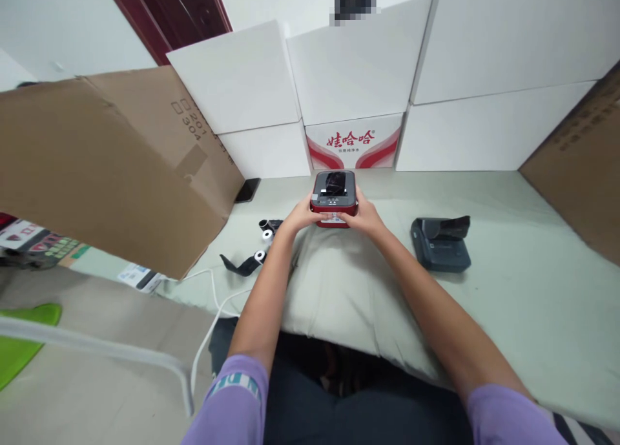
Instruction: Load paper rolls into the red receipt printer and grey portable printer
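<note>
Both my hands grip a small red and black box-shaped printer (323, 199), with a black strip standing at the slot in its top. My left hand (301, 216) wraps its left side, and my right hand (367, 216) wraps its right side. The thumbs rest along the front face. Left of my left forearm lie small rolls of black strip with white cores, one roll (260, 256) partly unwound. To the right, a dark blue-grey printer-like device (443, 258) sits apart from my hands, a black strip hanging from its top.
Pale green cloth (523, 270) covers the table. White boxes (358, 77) form a wall behind, above a red-and-white printed carton (353, 141). Brown cardboard (126, 167) stands at left, more cardboard (581, 167) at right. A phone (248, 190) and white cable (216, 303) lie at left.
</note>
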The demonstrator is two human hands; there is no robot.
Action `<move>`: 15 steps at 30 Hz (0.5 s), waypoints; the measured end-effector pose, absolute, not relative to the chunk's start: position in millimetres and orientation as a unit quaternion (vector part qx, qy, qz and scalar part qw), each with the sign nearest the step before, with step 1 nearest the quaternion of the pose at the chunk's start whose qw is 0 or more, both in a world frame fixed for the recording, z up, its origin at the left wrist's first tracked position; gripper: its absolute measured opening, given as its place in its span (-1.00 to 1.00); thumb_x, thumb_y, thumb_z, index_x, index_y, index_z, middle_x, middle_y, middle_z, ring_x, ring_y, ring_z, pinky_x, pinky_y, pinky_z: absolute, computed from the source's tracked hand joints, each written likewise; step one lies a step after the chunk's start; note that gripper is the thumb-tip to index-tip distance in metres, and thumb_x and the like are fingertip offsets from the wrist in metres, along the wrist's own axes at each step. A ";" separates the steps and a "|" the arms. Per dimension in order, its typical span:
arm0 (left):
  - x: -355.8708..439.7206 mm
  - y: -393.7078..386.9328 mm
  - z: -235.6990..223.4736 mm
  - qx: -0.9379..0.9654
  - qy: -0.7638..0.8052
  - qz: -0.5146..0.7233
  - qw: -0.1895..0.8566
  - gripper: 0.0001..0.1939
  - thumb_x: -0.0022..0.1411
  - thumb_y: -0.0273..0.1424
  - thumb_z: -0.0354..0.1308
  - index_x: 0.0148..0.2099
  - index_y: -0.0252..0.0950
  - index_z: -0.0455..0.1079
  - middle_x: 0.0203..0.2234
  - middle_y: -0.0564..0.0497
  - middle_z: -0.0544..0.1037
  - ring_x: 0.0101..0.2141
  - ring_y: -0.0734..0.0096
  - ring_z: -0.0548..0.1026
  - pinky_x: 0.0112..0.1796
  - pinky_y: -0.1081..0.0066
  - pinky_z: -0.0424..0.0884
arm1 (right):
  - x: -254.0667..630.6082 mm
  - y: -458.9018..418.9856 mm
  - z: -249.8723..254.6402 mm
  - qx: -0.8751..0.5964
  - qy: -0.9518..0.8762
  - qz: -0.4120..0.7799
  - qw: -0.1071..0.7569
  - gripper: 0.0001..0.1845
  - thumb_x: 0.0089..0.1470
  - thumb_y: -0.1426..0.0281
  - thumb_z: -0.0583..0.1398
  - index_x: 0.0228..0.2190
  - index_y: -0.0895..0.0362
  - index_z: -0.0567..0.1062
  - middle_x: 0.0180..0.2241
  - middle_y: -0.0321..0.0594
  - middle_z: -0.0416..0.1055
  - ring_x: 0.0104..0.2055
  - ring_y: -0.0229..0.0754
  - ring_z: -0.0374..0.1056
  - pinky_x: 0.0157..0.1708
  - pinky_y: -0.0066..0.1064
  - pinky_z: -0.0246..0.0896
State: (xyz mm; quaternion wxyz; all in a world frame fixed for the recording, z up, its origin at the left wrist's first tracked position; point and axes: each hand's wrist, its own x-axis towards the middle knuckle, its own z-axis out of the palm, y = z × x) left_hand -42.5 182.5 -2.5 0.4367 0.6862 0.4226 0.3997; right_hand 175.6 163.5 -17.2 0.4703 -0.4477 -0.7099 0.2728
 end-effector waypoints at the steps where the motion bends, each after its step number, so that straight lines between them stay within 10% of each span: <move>1: -44.3 182.4 -3.4 0.685 0.427 0.395 0.439 -0.14 -0.20 -0.27 0.58 0.17 -0.34 0.40 -0.03 -0.16 0.63 0.00 0.07 0.58 0.09 0.11 0.47 | 173.2 162.6 -18.2 -0.454 -0.710 0.272 0.464 -0.01 -0.10 0.21 0.35 0.34 0.05 0.20 0.03 -0.05 0.58 0.03 0.27 0.51 0.03 0.10 0.42; 15: -18.6 186.9 9.3 0.691 0.430 0.395 0.425 -0.18 -0.15 -0.27 0.54 0.17 -0.36 0.39 0.01 -0.19 0.62 0.01 0.11 0.57 0.10 0.15 0.45 | 196.7 161.3 7.7 -0.445 -0.704 0.288 0.473 -0.08 -0.14 0.24 0.38 0.26 0.08 0.29 0.09 -0.06 0.53 0.10 0.22 0.46 0.11 0.07 0.37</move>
